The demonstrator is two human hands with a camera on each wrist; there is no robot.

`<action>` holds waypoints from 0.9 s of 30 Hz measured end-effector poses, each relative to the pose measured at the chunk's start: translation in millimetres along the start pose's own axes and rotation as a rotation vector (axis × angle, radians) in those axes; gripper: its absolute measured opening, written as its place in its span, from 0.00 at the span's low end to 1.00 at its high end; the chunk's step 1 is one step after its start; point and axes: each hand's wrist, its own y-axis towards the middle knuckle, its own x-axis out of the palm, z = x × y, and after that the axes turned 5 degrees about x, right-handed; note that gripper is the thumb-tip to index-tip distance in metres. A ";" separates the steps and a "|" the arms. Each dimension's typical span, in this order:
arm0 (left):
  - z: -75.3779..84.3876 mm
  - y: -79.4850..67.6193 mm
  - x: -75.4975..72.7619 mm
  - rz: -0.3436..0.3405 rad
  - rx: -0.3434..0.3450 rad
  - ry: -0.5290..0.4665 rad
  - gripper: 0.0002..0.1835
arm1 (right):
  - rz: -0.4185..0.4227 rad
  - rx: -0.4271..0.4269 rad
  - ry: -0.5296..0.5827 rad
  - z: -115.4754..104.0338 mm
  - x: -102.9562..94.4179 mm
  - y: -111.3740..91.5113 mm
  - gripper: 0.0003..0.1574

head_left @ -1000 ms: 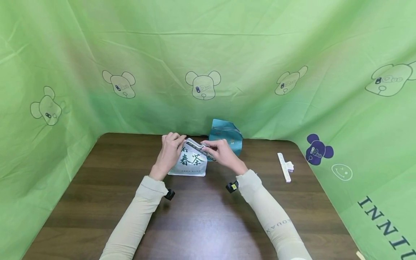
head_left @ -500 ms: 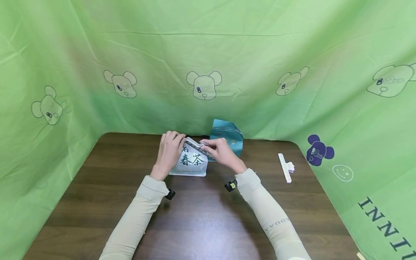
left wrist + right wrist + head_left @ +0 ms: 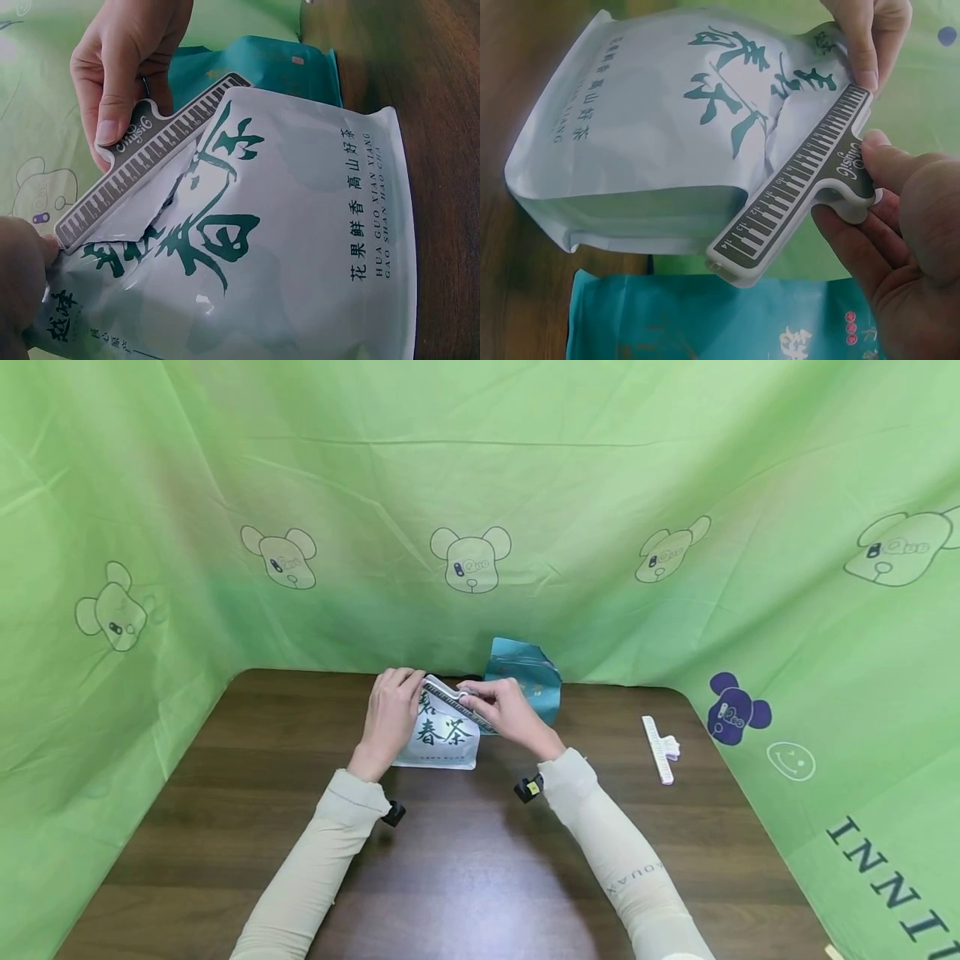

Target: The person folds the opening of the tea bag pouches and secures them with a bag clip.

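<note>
A white tea bag [image 3: 438, 750] with green lettering stands on the table, its upper part creased and folded over. My left hand [image 3: 390, 714] pinches the bag's top corner, close to one end of the clip. My right hand [image 3: 513, 714] squeezes the handle of a long sealing clip [image 3: 795, 184] patterned with piano keys, thumb on one side and fingers on the other. In the left wrist view the clip [image 3: 150, 161] lies slantwise along the bag's folded top edge. Whether its bars fully grip the bag cannot be told.
A teal bag [image 3: 534, 677] stands behind the white one, near the table's back edge. To the right a second clip, white [image 3: 657, 749], lies on the brown wooden table [image 3: 480, 877]. Green printed cloth [image 3: 465, 468] hangs behind and at both sides.
Both hands keep their holds. The clip and my right hand have shifted slightly left over the bag, and a bit more of the bag's upper lettering shows.
</note>
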 end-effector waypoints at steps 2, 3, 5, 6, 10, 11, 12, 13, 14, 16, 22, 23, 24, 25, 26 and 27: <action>-1.3 -0.2 -0.9 -0.009 0.007 -0.004 0.12 | 0.002 -0.004 0.000 -1.8 0.7 2.2 0.16; -1.8 -0.2 -1.5 -0.015 0.011 -0.009 0.12 | 0.002 -0.006 0.001 -2.7 0.8 3.3 0.16; -2.7 -0.3 -2.6 -0.029 0.018 -0.017 0.14 | 0.000 -0.005 0.001 -4.2 1.2 5.2 0.16; -3.2 -0.4 -3.1 -0.036 0.021 -0.020 0.14 | -0.001 -0.004 0.002 -4.9 1.3 6.0 0.16; -4.6 -0.5 -4.5 -0.053 0.030 -0.035 0.16 | -0.009 0.003 0.000 -7.6 2.1 9.0 0.16; -5.0 -0.4 -4.6 -0.054 0.030 -0.037 0.16 | -0.010 0.003 -0.001 -8.2 2.4 9.7 0.16; -5.1 -0.4 -4.8 -0.053 0.032 -0.041 0.17 | -0.010 0.001 -0.001 -8.7 2.8 10.5 0.16; -5.1 -0.2 -4.7 -0.051 0.032 -0.044 0.17 | -0.010 -0.002 0.001 -8.9 3.1 11.2 0.16; -5.1 -0.1 -4.5 -0.051 0.032 -0.046 0.17 | -0.010 -0.004 0.005 -9.2 3.3 11.9 0.16; -5.1 0.0 -4.3 -0.053 0.029 -0.049 0.18 | -0.012 -0.006 0.012 -9.4 4.0 13.6 0.16; -5.3 0.1 -3.5 -0.043 0.029 -0.051 0.18 | -0.009 0.004 0.019 -11.7 4.8 16.8 0.15; -5.2 0.3 -3.3 -0.037 0.031 -0.050 0.18 | -0.007 0.007 0.018 -12.2 5.0 16.9 0.15; -5.2 0.3 -3.3 -0.032 0.029 -0.049 0.18 | -0.003 0.011 0.015 -12.5 5.6 17.2 0.15; -5.2 0.4 -3.2 -0.031 0.027 -0.047 0.18 | 0.000 0.015 0.015 -12.8 6.0 17.4 0.15; -5.2 0.5 -3.3 -0.028 0.025 -0.046 0.19 | 0.004 0.020 0.014 -13.0 6.7 17.6 0.15; -5.2 0.6 -3.4 -0.024 0.022 -0.046 0.19 | 0.009 0.025 0.013 -13.2 7.4 18.0 0.16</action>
